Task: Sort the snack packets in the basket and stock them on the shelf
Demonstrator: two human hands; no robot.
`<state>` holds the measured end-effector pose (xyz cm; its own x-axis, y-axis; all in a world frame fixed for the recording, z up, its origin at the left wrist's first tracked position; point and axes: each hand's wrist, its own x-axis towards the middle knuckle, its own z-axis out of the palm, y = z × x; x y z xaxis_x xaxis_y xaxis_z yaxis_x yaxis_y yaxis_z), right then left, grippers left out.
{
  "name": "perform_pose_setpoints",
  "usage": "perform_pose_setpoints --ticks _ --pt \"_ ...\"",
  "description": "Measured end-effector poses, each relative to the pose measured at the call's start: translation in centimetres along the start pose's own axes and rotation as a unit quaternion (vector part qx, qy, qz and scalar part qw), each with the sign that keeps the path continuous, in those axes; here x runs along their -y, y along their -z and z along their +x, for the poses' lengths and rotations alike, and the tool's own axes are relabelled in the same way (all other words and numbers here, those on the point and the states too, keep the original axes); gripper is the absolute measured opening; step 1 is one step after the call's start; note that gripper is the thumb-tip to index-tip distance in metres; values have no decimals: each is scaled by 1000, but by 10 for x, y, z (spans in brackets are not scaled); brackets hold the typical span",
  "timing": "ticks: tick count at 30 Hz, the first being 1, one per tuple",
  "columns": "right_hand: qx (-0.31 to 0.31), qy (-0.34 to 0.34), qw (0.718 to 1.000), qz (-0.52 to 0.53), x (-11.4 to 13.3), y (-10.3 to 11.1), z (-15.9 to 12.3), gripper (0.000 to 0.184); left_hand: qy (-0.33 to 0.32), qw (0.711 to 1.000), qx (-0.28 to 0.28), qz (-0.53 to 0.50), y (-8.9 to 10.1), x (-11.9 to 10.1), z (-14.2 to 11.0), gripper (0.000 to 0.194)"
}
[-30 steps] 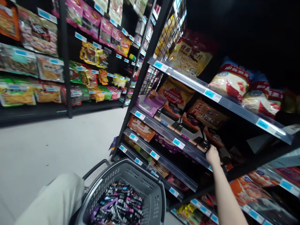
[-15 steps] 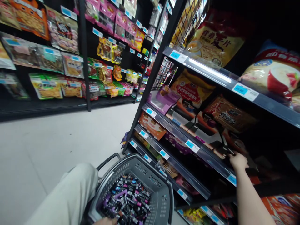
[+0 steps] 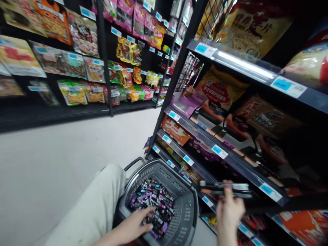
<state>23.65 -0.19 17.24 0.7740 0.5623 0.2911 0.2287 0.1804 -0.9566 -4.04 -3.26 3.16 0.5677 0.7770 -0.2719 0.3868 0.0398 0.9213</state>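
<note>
My right hand grips a few slim stick sachets, dark and silvery with a bit of orange, in front of the lower shelves. The thumb presses across them; their print is blurred. Inside the grey shopping basket lies a heap of small stick sachets, mostly black with purple, pink and blue parts. My left hand reaches over the basket's near side with fingers apart at the heap; whether it touches them I cannot tell. Open-fronted display boxes with cup pictures stand on the middle shelf.
A black shelf rack with price tags rises on the right, close to the basket. Bagged cereal sits on its upper shelf. Across the pale floor stands another rack of snack bags. My bent knee is beside the basket.
My right hand has left the box on the middle shelf and come down toward the basket with stick sachets. My left hand has moved further over the heap. The view has shifted.
</note>
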Motion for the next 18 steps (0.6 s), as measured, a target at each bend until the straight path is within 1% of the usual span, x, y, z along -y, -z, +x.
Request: perform_pose_setpoints --ticks 1,2,3,5,6,7,8,10,13,15,18 --pt "21 -103 994 38 -21 -8 -33 44 -27 997 9 -77 -1 0 1 54" --pt "28 -184 980 71 -40 -15 -63 42 -48 985 27 -162 -1 1 2 63" --pt "35 -241 965 99 -57 -21 -91 40 -60 966 42 -248 -1 2 2 70" --pt "54 -331 932 139 -78 -28 -134 36 -54 922 61 -379 0 3 0 79" --pt "69 -364 916 156 -84 -28 -149 35 -49 907 58 -415 2 3 -2 82" --pt "88 -386 902 171 -87 -27 -159 34 -40 900 49 -431 3 2 -4 83" --pt "113 -400 891 181 -89 -24 -166 33 -33 900 34 -434 5 0 -6 82" --pt "171 -403 880 183 -89 -17 -170 31 -24 906 6 -423 7 -4 -9 77" --pt "247 -391 877 128 -89 -7 -165 31 -18 917 -17 -398 9 -6 -10 64" --pt "262 -372 884 110 -89 -3 -161 34 -10 925 -27 -379 8 -6 -9 54" --pt "231 -327 904 147 -87 2 -154 49 -2 930 -39 -365 8 -6 -9 45"
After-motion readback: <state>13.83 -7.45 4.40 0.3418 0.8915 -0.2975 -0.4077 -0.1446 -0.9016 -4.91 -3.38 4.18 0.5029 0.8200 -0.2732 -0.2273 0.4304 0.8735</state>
